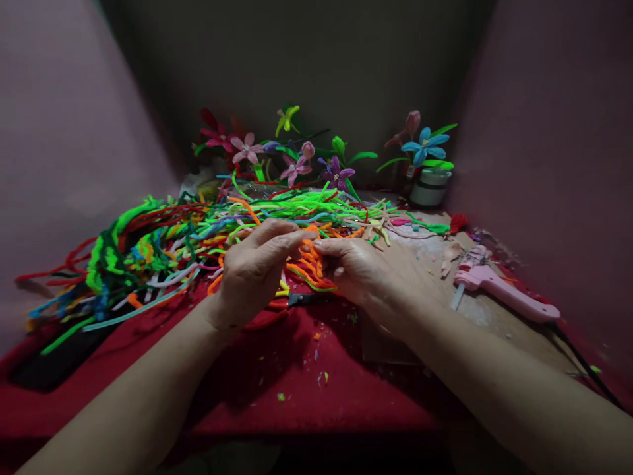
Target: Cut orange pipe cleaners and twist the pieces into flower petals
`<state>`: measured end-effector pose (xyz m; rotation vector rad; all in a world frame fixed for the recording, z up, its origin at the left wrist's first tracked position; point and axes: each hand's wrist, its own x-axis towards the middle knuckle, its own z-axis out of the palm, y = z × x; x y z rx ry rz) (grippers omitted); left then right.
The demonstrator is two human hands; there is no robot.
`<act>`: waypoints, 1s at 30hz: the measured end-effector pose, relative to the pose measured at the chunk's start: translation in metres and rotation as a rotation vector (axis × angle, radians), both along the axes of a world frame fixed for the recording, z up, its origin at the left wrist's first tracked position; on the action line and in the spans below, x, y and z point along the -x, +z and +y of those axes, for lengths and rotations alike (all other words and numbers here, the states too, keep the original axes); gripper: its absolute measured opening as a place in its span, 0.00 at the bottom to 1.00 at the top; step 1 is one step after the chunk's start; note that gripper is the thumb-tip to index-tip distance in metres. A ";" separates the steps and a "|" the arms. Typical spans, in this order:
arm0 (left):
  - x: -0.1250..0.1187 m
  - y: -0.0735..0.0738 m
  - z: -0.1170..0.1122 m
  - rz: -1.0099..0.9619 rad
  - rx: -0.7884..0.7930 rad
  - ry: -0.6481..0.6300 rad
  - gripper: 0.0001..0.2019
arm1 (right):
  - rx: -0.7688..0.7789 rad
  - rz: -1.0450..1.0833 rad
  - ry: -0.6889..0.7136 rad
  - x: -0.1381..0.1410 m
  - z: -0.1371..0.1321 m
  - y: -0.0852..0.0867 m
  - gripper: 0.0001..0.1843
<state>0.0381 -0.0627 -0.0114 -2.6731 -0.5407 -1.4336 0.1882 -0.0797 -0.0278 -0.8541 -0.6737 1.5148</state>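
Together, left hand (pixel 254 257) and right hand (pixel 356 267), fingers pinched on orange pipe cleaner (pixel 311 254)

On the red worktop (pixel 366 399), the pinched pipe cleaner (pixel 310 246) is orange. Flowers (pixel 336 175) along the back edge are pink, purple, blue and yellow; the glue gun (pixel 514 296) near the right edge, pink.

And here's the L hand (pixel 250 260), bare, w/ rounded knuckles & fingers tapering to the tips! R hand (pixel 359 270), bare as well, similar slim build. Down to the L wrist (pixel 220 316), narrow, w/ one tiny spot (pixel 233 326) showing. Now the L forearm (pixel 143 389), uncovered, broadening away from the hand; R forearm (pixel 494 382) likewise, uncovered right out to the view's edge. Nail detail? Too dim to tell.
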 end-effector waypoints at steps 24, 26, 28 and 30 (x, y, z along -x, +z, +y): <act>0.006 0.022 0.002 0.189 0.212 -0.003 0.06 | -0.146 -0.313 0.062 -0.007 0.000 0.000 0.10; 0.007 0.023 0.003 0.276 0.188 0.056 0.07 | -0.173 -0.417 0.058 -0.009 -0.002 0.002 0.10; 0.008 0.021 0.005 0.366 0.162 0.135 0.07 | -0.187 -0.506 0.040 -0.009 -0.005 0.005 0.10; 0.008 0.017 0.006 0.434 0.136 0.205 0.08 | -0.193 -0.564 0.021 -0.008 -0.006 0.007 0.10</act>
